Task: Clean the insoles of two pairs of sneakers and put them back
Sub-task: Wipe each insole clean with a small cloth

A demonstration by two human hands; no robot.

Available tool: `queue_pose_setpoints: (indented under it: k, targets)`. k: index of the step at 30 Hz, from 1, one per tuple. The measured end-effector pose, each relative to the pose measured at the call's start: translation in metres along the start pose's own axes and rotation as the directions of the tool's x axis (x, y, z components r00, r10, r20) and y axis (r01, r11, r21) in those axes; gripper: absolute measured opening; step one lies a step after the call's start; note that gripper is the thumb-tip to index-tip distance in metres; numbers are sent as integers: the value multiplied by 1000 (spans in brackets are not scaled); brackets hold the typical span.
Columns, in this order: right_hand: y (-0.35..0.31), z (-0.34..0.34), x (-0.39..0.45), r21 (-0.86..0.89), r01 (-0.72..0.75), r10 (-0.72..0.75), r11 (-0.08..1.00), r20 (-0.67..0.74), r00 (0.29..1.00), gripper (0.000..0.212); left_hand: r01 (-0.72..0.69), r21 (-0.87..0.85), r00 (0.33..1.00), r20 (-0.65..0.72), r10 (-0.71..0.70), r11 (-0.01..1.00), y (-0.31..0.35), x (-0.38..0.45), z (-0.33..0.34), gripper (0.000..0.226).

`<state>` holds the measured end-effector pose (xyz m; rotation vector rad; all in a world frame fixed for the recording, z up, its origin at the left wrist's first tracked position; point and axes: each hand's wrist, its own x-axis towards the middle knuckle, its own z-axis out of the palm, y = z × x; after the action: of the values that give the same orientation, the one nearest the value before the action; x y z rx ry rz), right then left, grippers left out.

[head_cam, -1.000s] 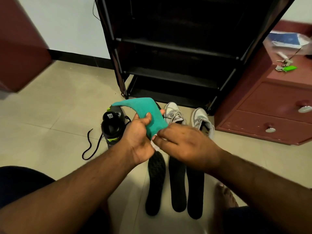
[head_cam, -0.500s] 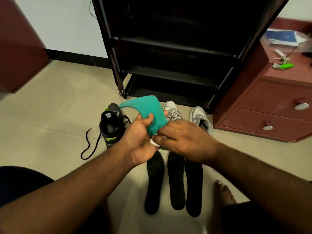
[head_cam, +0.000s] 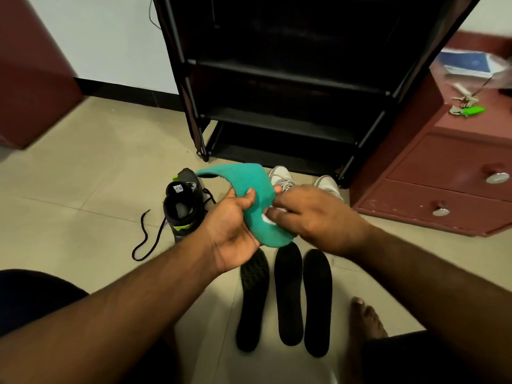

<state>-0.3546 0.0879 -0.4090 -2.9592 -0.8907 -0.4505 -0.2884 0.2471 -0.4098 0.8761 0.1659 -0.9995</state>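
My left hand (head_cam: 234,225) grips a bent teal insole (head_cam: 250,187) at its middle, thumb on top. My right hand (head_cam: 313,217) presses a small white wipe (head_cam: 266,218) against the insole's lower half. Three black insoles (head_cam: 288,295) lie side by side on the floor below my hands. A black sneaker with lime accents (head_cam: 182,206) stands to the left, its lace trailing on the tiles. Two grey-white sneakers (head_cam: 281,177) stand behind my hands, partly hidden.
A black open shoe rack (head_cam: 288,87) stands straight ahead. A red-brown drawer cabinet (head_cam: 448,173) is at the right, with keys and a green tag (head_cam: 468,110) on top. My bare foot (head_cam: 365,320) rests at the lower right, my knee at the lower left.
My right hand has slid with the wipe down the teal insole toward its lower end. My left hand has shifted its grip slightly; the insole sits a little lower.
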Motion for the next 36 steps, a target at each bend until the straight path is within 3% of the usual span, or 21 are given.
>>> queue_pose_setpoints:
  k: [5,8,10,12,16,19,23,27,29,31,34,36]
  targets:
    - [21,-10,-10,-36,-214,210,976,-93,973,29,27,12,999,29,-27,1000,10,-3,0,32]
    - [-5,-17,-1,75,-93,102,993,-119,988,25,73,121,997,-2,-73,990,10,-2,-2,35]
    - [-17,-17,2,127,-27,24,992,26,999,31,133,170,991,-7,-134,976,8,-4,-2,36]
    - [-7,-18,0,130,-49,36,990,98,995,35,151,211,988,-15,-152,966,7,-4,-3,35]
    - [19,-26,-7,-22,-145,144,989,-43,989,24,139,274,990,-12,-141,952,13,-6,-2,34]
    - [-12,-33,-4,39,-58,63,998,-153,986,21,161,335,987,-75,-144,928,15,-10,-2,31]
    - [-35,-30,-3,60,121,-117,991,-64,991,22,165,336,986,-73,-149,927,8,-16,0,25]
    - [-2,-20,-9,5,-43,43,999,9,999,25,80,447,995,-82,-48,891,3,-18,-3,25]
    - [-6,-18,-9,37,-90,91,995,-31,995,26,53,432,997,-81,-20,900,1,-19,-2,23]
    - [-26,-20,-6,91,-10,18,996,-89,996,22,50,427,998,-55,-29,903,0,-21,-1,22]
    - [-42,-24,-5,108,141,-135,984,-64,989,18,76,439,997,-17,-76,895,-2,-21,-3,25]
    - [-20,-20,-9,70,63,-60,996,-52,997,22,76,470,997,-36,-67,879,-1,-21,-3,25]
